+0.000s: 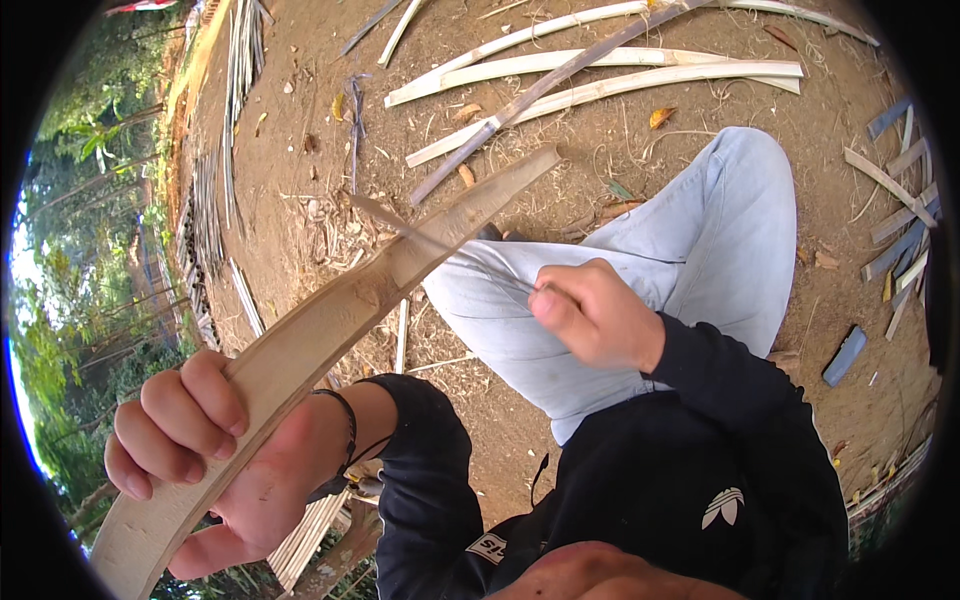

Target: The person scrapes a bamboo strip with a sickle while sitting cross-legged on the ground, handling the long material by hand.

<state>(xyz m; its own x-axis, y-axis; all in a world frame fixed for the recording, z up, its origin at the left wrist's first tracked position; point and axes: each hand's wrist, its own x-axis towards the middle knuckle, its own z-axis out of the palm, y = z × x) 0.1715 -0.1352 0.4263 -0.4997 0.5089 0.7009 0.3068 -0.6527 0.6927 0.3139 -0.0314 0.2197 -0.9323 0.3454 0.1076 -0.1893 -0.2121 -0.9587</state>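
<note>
My left hand (265, 490) is wrapped round the lower part of a long, wide split-bamboo strip (310, 335). The strip slants up from the lower left toward the middle, its far end in the air beyond my knee. A node crosses it partway along. In my right hand (600, 318), closed in a fist above my lap, is a knife; its handle is mostly hidden by the fingers. The slim, pointed knife blade (445, 245) reaches left across the strip near the node. Whether its edge touches the bamboo I cannot tell.
Several pale bamboo strips (600, 90) lie on the dirt ahead, with a dark strip (560, 85) across them. Shavings (335, 225) litter the ground. At right are short offcuts (905, 225) and a blue-grey block (845, 357). Bundled thin sticks (240, 90) lie left, beside greenery.
</note>
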